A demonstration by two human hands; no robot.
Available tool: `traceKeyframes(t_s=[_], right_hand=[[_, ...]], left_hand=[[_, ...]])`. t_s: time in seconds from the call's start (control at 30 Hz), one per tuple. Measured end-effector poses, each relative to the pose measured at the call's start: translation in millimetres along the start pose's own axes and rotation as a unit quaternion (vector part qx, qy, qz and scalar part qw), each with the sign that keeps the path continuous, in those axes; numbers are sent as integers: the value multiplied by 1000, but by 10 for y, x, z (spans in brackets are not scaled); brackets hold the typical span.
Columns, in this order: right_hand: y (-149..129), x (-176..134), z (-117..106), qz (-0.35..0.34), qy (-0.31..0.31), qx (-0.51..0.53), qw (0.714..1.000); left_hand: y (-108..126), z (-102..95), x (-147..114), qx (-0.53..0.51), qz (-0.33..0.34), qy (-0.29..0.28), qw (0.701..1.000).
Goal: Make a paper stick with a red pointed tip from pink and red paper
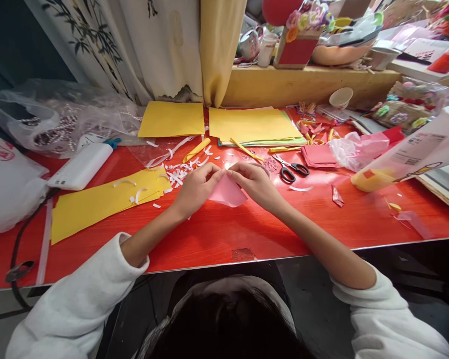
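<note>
Pinched by left hand point(197, 185) and right hand point(255, 183), the pink paper sheet point(228, 194) seems unfinished, cut white paper slivers point(177, 177) at ten o'clock.

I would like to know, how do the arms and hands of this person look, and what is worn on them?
The left sleeve and right sleeve are white, loose and soft-looking, without visible print, ending well short of the wrists. The left grip and right grip are bare hands; no glove, watch or bracelet shows.
</note>
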State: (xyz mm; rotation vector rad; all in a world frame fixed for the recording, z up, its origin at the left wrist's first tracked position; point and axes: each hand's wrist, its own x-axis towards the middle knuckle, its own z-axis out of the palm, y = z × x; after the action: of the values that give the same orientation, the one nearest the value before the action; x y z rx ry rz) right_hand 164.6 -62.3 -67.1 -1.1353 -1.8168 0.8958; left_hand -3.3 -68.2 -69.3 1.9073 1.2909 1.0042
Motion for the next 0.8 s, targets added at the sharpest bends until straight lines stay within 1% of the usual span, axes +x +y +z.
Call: traceKeyframes(t_s=[0.1, 0.27, 0.4, 0.53, 0.67, 0.8], right_hand=[[2, 8, 1, 4, -8, 2, 1000], [-4, 9, -1, 28, -42, 28, 998], [4, 12, -10, 57, -54, 63, 995], [22, 19, -10, 66, -63, 86, 992], [25, 21, -9, 67, -66, 84, 992], [5, 16, -25, 58, -63, 53, 995]], left_hand=[[17, -1, 0, 6, 2, -6, 1000], [49, 2, 1, 25, 1, -17, 1000], [55, 3, -7, 36, 10, -17, 999], [60, 0, -9, 52, 24, -16, 998], [59, -2, -6, 64, 34, -17, 997], [59, -3, -9, 59, 36, -27, 997]])
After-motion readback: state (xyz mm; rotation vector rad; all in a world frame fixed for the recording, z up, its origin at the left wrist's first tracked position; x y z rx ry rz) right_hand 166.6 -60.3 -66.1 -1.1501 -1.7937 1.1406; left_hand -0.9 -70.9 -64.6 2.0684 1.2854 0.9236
